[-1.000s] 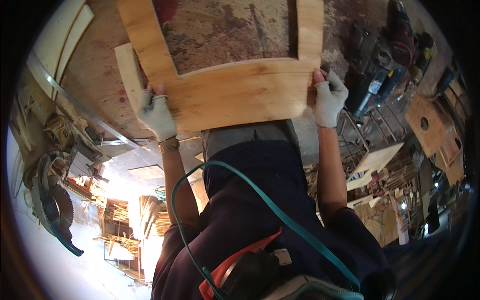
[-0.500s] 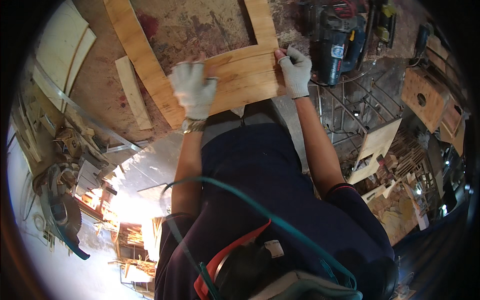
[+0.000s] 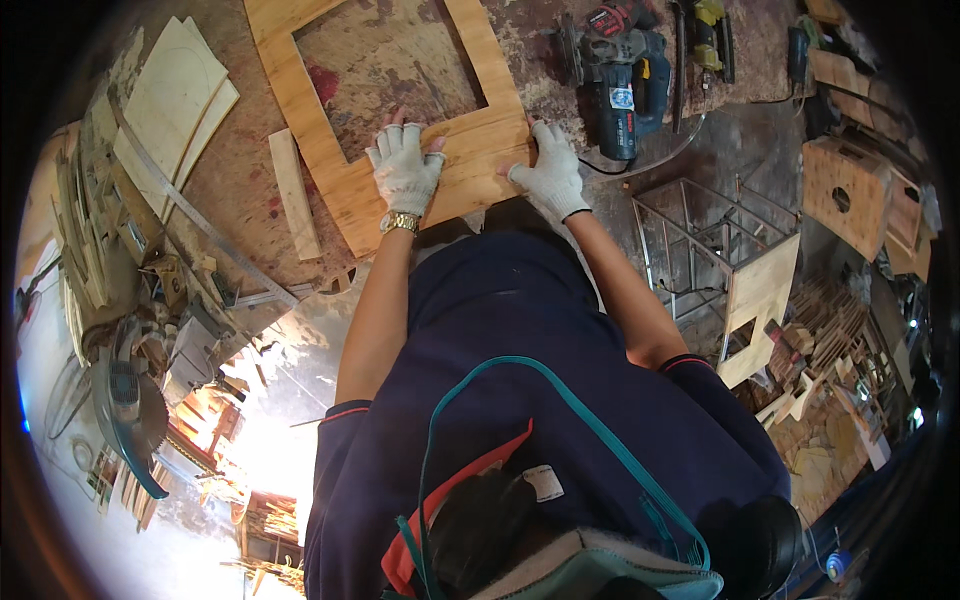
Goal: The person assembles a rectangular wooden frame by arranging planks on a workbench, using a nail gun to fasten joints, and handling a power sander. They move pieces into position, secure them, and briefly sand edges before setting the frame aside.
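A plywood frame (image 3: 318, 140) with a large square cut-out lies flat on a stained workbench (image 3: 240, 215). My left hand (image 3: 403, 170), in a white glove with a gold watch at the wrist, presses flat on the frame's near rail. My right hand (image 3: 548, 172), also gloved, rests on the frame's near right corner at the bench edge. Both palms lie on the wood with fingers spread.
A blue power saw (image 3: 620, 70) sits on the bench right of the frame. A short wood strip (image 3: 294, 195) and curved plywood offcuts (image 3: 170, 110) lie to the left. A wire rack (image 3: 700, 240), a wooden box with a round hole (image 3: 845, 195) and scrap wood stand at right.
The frame has slid further onto the bench, away from my body. My hands went from gripping its near edge to lying flat on it.
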Demonstrator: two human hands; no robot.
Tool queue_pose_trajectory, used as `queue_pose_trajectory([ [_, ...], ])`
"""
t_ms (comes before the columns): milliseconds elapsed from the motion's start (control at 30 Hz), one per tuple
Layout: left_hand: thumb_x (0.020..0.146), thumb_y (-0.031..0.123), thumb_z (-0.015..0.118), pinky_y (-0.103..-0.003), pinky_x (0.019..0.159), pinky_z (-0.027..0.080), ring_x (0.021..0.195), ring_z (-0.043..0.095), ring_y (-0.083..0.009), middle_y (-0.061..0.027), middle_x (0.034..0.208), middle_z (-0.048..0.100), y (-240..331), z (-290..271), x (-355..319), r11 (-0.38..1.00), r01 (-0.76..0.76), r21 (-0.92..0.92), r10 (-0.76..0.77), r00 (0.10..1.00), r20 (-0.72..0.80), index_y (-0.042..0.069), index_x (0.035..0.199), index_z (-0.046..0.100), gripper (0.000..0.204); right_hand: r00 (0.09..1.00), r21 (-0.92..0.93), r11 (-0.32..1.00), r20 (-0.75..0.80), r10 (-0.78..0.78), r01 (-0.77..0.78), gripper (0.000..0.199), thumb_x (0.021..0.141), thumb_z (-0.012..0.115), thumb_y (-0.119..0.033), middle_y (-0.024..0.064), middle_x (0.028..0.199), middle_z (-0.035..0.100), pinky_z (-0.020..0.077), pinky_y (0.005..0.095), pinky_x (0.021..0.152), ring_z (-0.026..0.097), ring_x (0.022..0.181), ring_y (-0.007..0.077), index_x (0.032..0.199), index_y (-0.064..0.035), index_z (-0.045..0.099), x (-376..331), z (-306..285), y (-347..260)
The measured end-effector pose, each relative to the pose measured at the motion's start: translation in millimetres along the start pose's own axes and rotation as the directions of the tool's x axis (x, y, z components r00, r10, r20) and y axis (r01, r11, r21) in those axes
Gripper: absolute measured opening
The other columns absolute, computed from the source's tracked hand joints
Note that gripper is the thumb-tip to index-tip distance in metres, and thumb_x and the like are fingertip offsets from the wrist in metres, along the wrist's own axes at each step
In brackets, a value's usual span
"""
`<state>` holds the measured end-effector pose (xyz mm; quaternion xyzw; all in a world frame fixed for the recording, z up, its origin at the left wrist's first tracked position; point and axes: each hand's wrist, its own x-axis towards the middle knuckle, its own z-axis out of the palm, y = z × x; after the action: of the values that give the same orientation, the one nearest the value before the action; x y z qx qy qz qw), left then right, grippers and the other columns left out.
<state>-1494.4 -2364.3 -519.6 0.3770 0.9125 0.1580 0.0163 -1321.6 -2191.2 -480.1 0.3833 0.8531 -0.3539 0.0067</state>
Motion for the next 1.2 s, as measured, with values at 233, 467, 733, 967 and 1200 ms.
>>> queue_pose_trajectory([
  [233,0.084,0.042,0.074,-0.052,0.102,0.039,0.120,0.053,-0.0319,-0.0089,0.118,0.060,0,-3,-2,1.000,0.031,-0.005,-0.031,0.998,0.056,0.016,0.115,0.065,0.042,0.993,0.014,0.995,0.064,-0.098,0.098,0.071,0.074,0.083,-0.034,0.0217,0.117,0.061,0.0486,0.0497,0.096,0.060,0.112,0.0425,0.132,-0.0034,0.056,5,1,17],
  [467,0.089,0.045,0.069,-0.053,0.106,0.037,0.122,0.052,-0.0338,-0.0115,0.122,0.061,5,1,0,0.999,0.051,0.012,-0.051,0.997,0.064,0.013,0.112,0.064,0.039,0.979,0.071,0.988,-0.164,-0.124,0.137,0.033,0.085,0.074,-0.026,0.0209,0.104,0.066,0.0510,0.0482,0.083,0.064,0.097,0.0409,0.107,-0.0030,0.068,8,-27,24],
  [733,0.089,0.043,0.070,-0.053,0.105,0.037,0.124,0.052,-0.0335,-0.0113,0.139,0.058,8,-9,-1,0.999,0.036,0.006,-0.036,0.999,-0.009,0.011,0.111,0.063,0.039,0.668,-0.059,0.998,-0.743,-0.032,-0.018,0.017,0.089,0.067,-0.018,0.0200,0.087,0.071,0.0535,0.0461,0.076,0.069,0.083,0.0399,0.093,-0.0016,0.068,122,-178,79],
  [967,0.086,0.042,0.073,-0.051,0.103,0.039,0.122,0.052,-0.0340,-0.0113,0.140,0.058,8,-11,0,0.996,0.091,-0.012,-0.090,0.994,0.054,0.009,0.107,0.062,0.040,0.862,-0.377,0.823,-0.445,0.241,-0.424,0.079,0.080,0.072,-0.046,0.0344,0.120,0.067,0.0527,0.0512,0.096,0.066,0.113,0.0474,0.138,0.0012,0.046,261,-236,164],
  [1200,0.089,0.045,0.071,-0.054,0.109,0.036,0.130,0.050,-0.0347,-0.0118,0.143,0.057,8,-12,6,0.997,0.077,-0.016,-0.076,0.996,0.049,0.009,0.107,0.063,0.041,0.916,-0.152,0.943,-0.325,0.234,-0.295,0.087,0.070,0.082,-0.043,0.0295,0.119,0.069,0.0515,0.0456,0.097,0.066,0.114,0.0421,0.139,-0.0012,0.048,304,-263,244],
])
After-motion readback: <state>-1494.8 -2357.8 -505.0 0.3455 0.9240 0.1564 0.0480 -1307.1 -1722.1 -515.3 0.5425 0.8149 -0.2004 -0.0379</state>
